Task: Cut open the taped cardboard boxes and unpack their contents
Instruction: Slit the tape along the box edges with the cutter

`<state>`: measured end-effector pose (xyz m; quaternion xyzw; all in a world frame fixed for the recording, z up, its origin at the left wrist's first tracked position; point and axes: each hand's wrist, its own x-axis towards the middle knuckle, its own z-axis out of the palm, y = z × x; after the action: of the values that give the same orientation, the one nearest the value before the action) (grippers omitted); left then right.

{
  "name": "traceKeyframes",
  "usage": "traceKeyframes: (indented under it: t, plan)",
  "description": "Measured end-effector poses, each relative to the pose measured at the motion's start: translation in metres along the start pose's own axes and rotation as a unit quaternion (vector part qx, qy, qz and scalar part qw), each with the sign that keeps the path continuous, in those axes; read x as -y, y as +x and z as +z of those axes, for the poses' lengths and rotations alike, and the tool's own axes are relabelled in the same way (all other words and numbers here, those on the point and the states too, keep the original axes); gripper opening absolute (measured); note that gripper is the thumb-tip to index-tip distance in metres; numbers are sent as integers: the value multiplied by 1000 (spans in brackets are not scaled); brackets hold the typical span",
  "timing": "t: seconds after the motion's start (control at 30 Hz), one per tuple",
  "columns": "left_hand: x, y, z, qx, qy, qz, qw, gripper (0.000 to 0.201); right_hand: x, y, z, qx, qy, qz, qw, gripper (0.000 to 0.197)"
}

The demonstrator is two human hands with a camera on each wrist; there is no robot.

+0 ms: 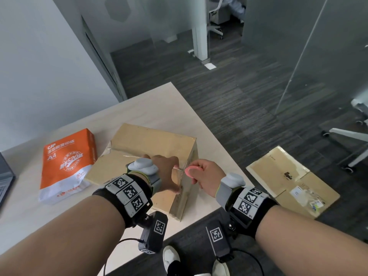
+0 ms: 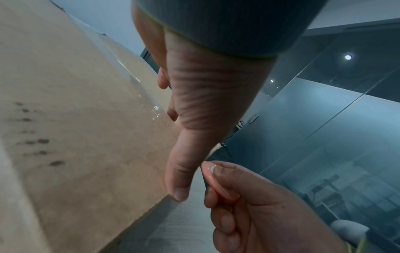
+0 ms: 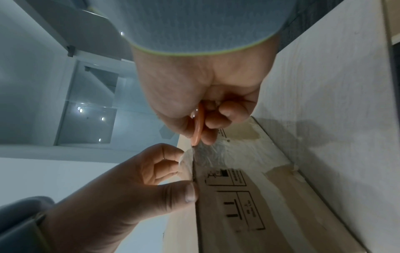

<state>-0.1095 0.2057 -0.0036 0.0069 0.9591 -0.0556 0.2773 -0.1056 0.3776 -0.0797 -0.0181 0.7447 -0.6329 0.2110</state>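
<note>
A taped cardboard box [image 1: 143, 144] lies on the light table [image 1: 159, 104]. My left hand [image 1: 169, 174] holds its near right top edge, fingers on the top and thumb down the side face [image 3: 190, 193]. My right hand [image 1: 205, 176] pinches a pink oval cutter [image 1: 190, 170] whose tip meets the clear tape [image 3: 207, 154] at that same edge. In the left wrist view the cutter [image 2: 216, 181] sits just right of my left thumb [image 2: 177, 184], beside the box [image 2: 75, 119]. In the right wrist view the cutter [image 3: 197, 126] points down at the box's printed side [image 3: 238, 214]. No blade is visible.
An orange ream of A4 paper [image 1: 67, 162] lies left of the box, with a laptop [image 1: 5, 180] at the table's left edge. On the dark floor to the right lies a flattened cardboard box [image 1: 292, 180], beyond it a chair base [image 1: 350, 136]. Glass partitions stand behind.
</note>
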Motion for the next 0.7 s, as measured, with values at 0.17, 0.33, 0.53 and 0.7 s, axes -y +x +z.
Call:
traceKeyframes:
  t: [0.17, 0.33, 0.53, 0.7]
  plan:
    - [-3, -4, -4, 5, -7, -2, 1000, 91, -1, 2, 1, 4, -8, 1, 1000, 10]
    - [-1, -2, -3, 6, -13, -9, 1000, 89, -3, 2, 0, 16, -13, 2, 1000, 8]
    - [1, -5, -2, 10, -38, 1, 999, 92, -3, -4, 5, 42, 2, 12, 999, 14]
    - [3, -10, -2, -7, -29, 18, 999, 80, -2, -5, 12, 25, -1, 25, 999, 22]
